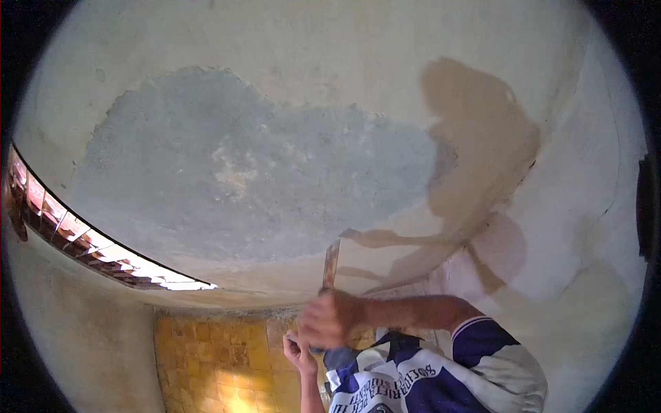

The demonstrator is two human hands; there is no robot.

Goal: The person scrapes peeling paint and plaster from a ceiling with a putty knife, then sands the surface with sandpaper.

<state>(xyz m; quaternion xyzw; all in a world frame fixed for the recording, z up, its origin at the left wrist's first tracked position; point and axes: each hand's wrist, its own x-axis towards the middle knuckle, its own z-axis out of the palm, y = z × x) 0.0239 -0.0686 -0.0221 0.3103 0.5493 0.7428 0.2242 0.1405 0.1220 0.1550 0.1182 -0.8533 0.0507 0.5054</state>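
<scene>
My right hand (332, 319), slightly blurred, is closed around the handle of a scraper (331, 265). Its flat blade looks rusty and points up at the wall, the tip close to the lower edge of a bare grey patch (275, 158). Lower and to the left, my left hand (300, 354) has its fingers curled in. A small greyish edge shows at its fingertips, but I cannot tell what it belongs to. My right forearm crosses in front of my patterned shirt (399, 375).
Cream-coloured plaster (330, 41) surrounds the grey patch, its border ragged. On the right a whitish wall (585, 172) meets it at a corner. A barred opening (103, 248) lets in light at the left. Yellow-brown floor tiles (213, 351) lie below. My shadow (475, 131) falls on the wall.
</scene>
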